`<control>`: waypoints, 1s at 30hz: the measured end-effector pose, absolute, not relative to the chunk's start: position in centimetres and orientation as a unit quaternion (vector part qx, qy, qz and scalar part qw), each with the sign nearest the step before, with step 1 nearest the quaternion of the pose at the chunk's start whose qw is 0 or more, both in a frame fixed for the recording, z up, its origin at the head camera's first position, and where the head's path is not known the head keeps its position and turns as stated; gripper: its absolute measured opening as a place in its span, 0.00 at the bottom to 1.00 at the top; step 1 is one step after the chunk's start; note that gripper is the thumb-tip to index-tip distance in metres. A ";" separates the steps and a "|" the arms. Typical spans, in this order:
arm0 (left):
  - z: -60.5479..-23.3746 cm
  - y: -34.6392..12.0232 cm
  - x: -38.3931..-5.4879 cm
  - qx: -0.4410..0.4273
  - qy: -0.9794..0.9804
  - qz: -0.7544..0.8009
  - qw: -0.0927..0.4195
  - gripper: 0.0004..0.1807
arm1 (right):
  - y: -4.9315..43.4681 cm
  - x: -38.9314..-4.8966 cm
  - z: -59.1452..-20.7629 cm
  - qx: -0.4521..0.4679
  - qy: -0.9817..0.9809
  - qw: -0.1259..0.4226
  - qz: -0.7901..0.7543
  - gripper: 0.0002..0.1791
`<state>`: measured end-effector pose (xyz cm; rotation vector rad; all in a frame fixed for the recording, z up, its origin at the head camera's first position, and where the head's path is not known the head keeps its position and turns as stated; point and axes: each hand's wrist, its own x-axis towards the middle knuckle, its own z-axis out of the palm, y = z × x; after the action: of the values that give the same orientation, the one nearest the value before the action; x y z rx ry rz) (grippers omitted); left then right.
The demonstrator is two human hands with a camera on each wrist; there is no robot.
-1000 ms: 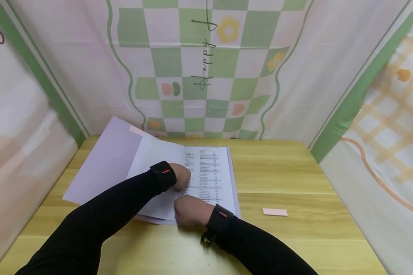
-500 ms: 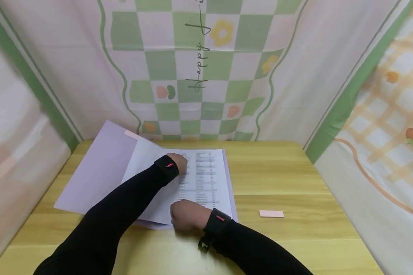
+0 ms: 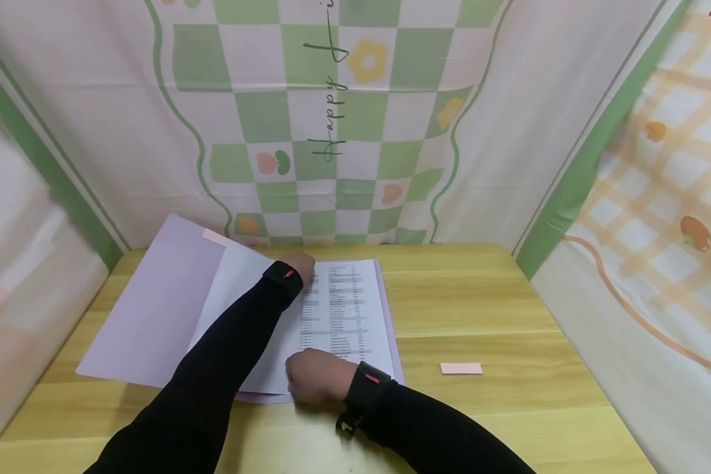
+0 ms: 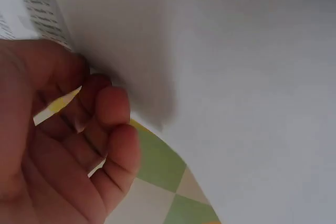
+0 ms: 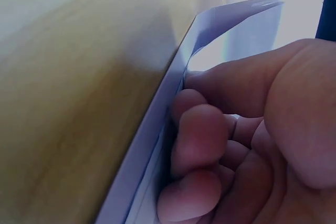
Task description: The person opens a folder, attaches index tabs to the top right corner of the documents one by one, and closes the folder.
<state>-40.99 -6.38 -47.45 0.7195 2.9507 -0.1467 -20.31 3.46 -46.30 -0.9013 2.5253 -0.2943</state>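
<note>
A lilac folder (image 3: 148, 309) lies open on the table, its cover spread to the left. Inside, a white sheet (image 3: 275, 365) is turned over to the left, beside a page printed with rows of text (image 3: 346, 309). At the top end of the fold, my left hand (image 3: 297, 264) has curled fingers, thumb and index meeting on the sheet's crease in the left wrist view. My right hand (image 3: 316, 375) pinches the sheet at the lower end of the fold, close to the folder's bottom edge. Part of the crease is hidden behind both hands.
On the wooden table (image 3: 480, 303), right of the folder, lies a small pink strip (image 3: 461, 368). Another pale pink strip (image 3: 215, 237) shows at the cover's upper edge. Patterned curtains (image 3: 355, 125) enclose the table at the back and both sides.
My left hand has slid up along the fold, from the middle of the pages to the top edge. The right hand stays at the bottom of the fold. The head view has shifted slightly.
</note>
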 end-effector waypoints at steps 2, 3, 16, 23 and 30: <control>-48.0 -6.5 -41.5 0.222 0.973 -0.043 0.036 0.11 | 3.4 -20.3 -46.3 -0.330 0.912 0.218 -0.107 0.09; -48.1 -6.6 -41.7 0.220 0.974 -0.043 0.031 0.11 | 3.4 -20.2 -46.3 -0.332 0.912 0.216 -0.107 0.09; -48.0 -6.5 -41.7 0.215 0.976 -0.031 -0.013 0.11 | 3.3 -20.1 -46.3 -0.336 0.914 0.207 -0.098 0.11; -47.2 -5.3 -40.6 0.212 0.976 -0.052 -0.023 0.11 | 3.6 -20.4 -46.5 -0.338 0.915 0.197 -0.095 0.12; -47.5 -4.6 -37.5 0.205 0.973 -0.108 0.015 0.13 | 3.6 -20.0 -46.5 -0.329 0.918 0.197 -0.102 0.11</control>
<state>-37.51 -4.57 -47.54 0.6392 3.0263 -0.3355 -19.97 3.56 -46.48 -0.9197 2.5705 -0.2845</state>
